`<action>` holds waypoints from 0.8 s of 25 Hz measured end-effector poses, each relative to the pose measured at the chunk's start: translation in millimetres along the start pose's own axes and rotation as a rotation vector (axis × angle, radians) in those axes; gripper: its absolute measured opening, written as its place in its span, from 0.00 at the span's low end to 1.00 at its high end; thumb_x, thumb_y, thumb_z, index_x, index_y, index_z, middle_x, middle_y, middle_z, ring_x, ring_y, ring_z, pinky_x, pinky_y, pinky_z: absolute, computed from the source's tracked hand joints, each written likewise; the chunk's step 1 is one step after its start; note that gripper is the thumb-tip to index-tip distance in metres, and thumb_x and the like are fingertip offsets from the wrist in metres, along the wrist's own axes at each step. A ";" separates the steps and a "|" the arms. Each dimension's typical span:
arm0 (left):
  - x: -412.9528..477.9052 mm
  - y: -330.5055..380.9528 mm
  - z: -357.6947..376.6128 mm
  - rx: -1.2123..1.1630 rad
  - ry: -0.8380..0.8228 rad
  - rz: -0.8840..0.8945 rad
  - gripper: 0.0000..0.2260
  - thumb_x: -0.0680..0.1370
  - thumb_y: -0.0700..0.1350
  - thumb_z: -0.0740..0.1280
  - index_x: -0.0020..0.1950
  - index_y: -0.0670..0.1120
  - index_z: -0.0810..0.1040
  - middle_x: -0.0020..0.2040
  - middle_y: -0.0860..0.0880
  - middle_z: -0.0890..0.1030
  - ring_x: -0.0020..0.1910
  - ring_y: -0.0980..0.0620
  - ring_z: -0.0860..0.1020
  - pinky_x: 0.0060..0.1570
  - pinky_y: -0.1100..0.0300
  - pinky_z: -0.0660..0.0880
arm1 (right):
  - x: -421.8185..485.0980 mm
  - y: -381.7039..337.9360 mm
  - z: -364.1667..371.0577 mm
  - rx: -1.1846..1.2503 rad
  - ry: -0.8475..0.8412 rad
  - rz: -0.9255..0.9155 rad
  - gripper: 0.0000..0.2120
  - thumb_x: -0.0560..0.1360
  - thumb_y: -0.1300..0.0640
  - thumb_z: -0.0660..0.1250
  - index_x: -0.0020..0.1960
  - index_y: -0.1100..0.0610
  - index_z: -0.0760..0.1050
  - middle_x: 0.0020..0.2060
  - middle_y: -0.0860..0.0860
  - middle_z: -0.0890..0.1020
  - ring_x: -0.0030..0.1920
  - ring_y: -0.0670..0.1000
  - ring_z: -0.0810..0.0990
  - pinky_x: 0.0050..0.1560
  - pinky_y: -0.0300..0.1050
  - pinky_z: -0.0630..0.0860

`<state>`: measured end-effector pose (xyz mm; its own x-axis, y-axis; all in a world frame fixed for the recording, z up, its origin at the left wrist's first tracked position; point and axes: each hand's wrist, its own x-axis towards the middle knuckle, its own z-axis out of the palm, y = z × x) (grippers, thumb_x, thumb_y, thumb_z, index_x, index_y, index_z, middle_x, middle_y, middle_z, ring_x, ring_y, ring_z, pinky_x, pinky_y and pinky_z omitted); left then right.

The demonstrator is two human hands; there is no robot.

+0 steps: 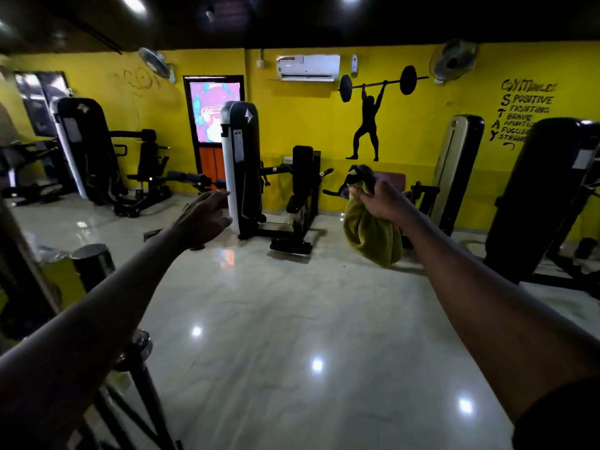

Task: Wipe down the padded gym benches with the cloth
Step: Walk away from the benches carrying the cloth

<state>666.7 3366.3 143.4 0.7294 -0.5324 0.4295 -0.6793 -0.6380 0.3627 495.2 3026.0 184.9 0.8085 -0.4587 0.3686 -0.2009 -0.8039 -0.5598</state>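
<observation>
Head view: a gym room with a yellow far wall [324,125] and a glossy pale floor [292,336]. Both bare arms reach forward over the floor. The left hand [204,219] is in mid-air with its fingers loosely extended, holding nothing. The right hand [383,201] is raised and fisted around the top of an olive-green cloth [370,235], which hangs bunched below the hand, clear of any bench.

Far centre, between the hands, stands a black-and-white weight machine [240,164] with a black padded seat [297,203] just to its right. Another machine [84,147] stands far left, and a tall black machine [548,190] is on the right. Near left, a dark metal stand [143,378] passes beneath the left forearm.

On the wall are a weightlifter silhouette [367,125], an air conditioner [307,67] and a door [212,125].
</observation>
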 end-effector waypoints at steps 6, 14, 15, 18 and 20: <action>67.2 -52.9 19.8 0.068 0.046 -0.091 0.30 0.78 0.50 0.70 0.78 0.46 0.64 0.75 0.42 0.68 0.72 0.40 0.69 0.68 0.45 0.69 | 133.7 9.7 68.9 -0.034 -0.076 -0.081 0.32 0.83 0.40 0.60 0.80 0.57 0.61 0.68 0.64 0.75 0.66 0.63 0.75 0.51 0.46 0.65; 141.3 -129.6 36.0 0.183 0.104 -0.332 0.27 0.79 0.49 0.69 0.77 0.51 0.67 0.74 0.44 0.71 0.73 0.42 0.69 0.71 0.48 0.66 | 308.7 -16.1 189.4 0.066 -0.229 -0.351 0.23 0.81 0.43 0.65 0.72 0.53 0.73 0.63 0.60 0.81 0.62 0.62 0.79 0.57 0.50 0.75; 142.0 -136.5 34.1 0.217 0.093 -0.357 0.27 0.79 0.49 0.69 0.77 0.52 0.67 0.74 0.45 0.71 0.73 0.43 0.69 0.71 0.47 0.66 | 323.6 -23.1 205.7 0.079 -0.250 -0.380 0.23 0.80 0.42 0.66 0.71 0.51 0.73 0.62 0.60 0.82 0.61 0.61 0.80 0.56 0.51 0.76; 144.3 -172.7 28.7 0.303 0.109 -0.478 0.27 0.79 0.49 0.69 0.77 0.52 0.66 0.76 0.45 0.69 0.74 0.43 0.67 0.72 0.46 0.64 | 359.2 -58.0 258.3 0.107 -0.349 -0.467 0.24 0.80 0.45 0.67 0.73 0.53 0.72 0.61 0.59 0.81 0.62 0.61 0.79 0.55 0.49 0.74; 142.7 -195.0 19.7 0.349 0.108 -0.545 0.27 0.79 0.48 0.69 0.78 0.51 0.66 0.76 0.44 0.69 0.74 0.43 0.67 0.72 0.47 0.64 | 375.9 -79.7 288.8 0.163 -0.396 -0.510 0.22 0.80 0.48 0.68 0.70 0.57 0.73 0.57 0.57 0.81 0.62 0.60 0.79 0.54 0.47 0.71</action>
<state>904.8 3403.8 117.7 0.9372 -0.0341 0.3472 -0.1347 -0.9534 0.2699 974.8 3027.0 153.7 0.9285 0.1623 0.3340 0.3214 -0.8018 -0.5038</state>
